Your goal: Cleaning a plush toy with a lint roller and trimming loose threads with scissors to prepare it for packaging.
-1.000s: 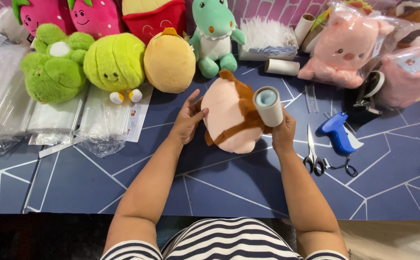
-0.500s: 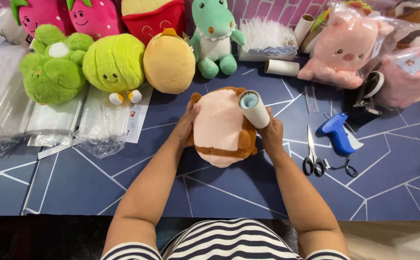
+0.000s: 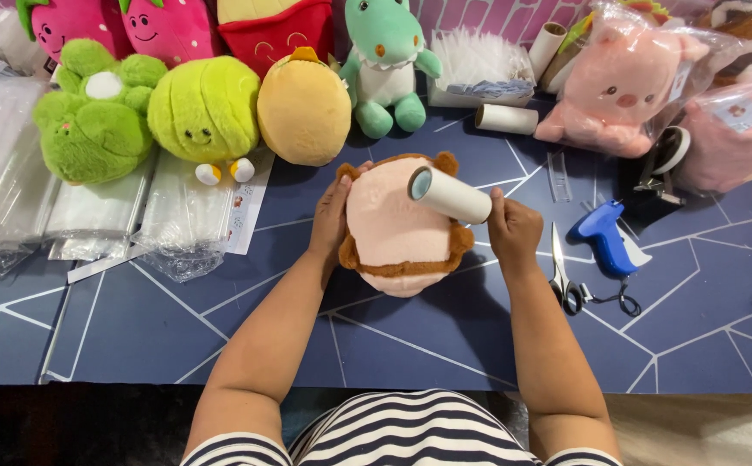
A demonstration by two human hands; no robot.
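Two hands at work: my left hand (image 3: pixel 331 216) cups the soft, light brown plush (image 3: pixel 397 226) mid-table, best steadied by its squashy sides, while my right hand (image 3: pixel 514 231) grips a lint roller (image 3: pixel 449 195) on it.

Bare table (image 3: pixel 410 345) on the near side of the brown plush toy (image 3: pixel 397 229). Far side walled by a yellow round plush (image 3: pixel 304 108) and green dinosaur plush (image 3: pixel 386 60). Scissors (image 3: pixel 563 272) and blue tagging gun (image 3: pixel 604 237) crowd the right; plastic bags (image 3: pixel 186 220) the left.
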